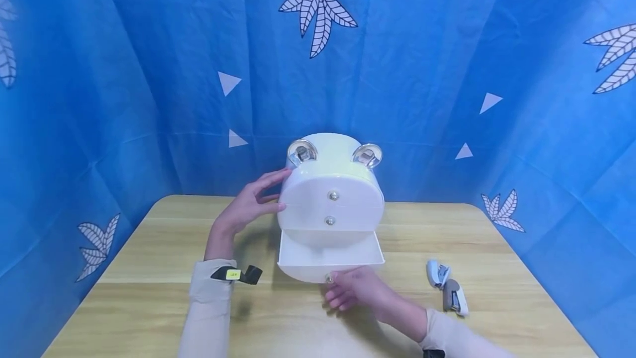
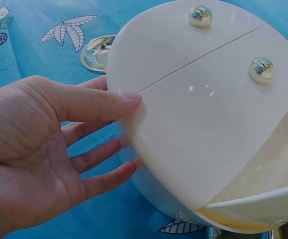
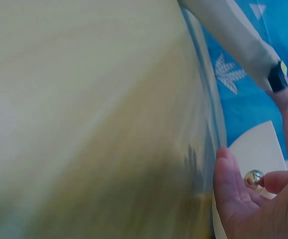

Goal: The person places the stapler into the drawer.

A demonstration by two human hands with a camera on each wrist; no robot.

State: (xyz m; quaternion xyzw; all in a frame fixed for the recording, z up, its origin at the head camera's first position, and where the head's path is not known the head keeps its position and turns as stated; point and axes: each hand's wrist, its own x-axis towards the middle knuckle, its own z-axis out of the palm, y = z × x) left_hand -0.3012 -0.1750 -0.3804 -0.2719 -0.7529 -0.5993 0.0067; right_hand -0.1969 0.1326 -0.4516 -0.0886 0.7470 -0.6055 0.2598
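Observation:
A white rounded storage box (image 1: 298,211) with two shiny round ears stands on the table, its bottom drawer (image 1: 330,245) pulled out and bare inside. My left hand (image 1: 248,206) touches the box's left side; in the left wrist view the thumb lies on the front face and the nearly straight fingers reach along the side wall. At the drawer front, my right hand (image 1: 360,291) pinches the small metallic knob (image 3: 253,179) between thumb and fingers. Two similar knobs (image 2: 261,70) show on the closed upper fronts.
To the right on the wooden table (image 1: 149,291) lie a light blue stapler (image 1: 437,273) and, close by it, a grey and white stapler (image 1: 454,297). A blue patterned curtain (image 1: 199,43) hangs behind the box and along both sides.

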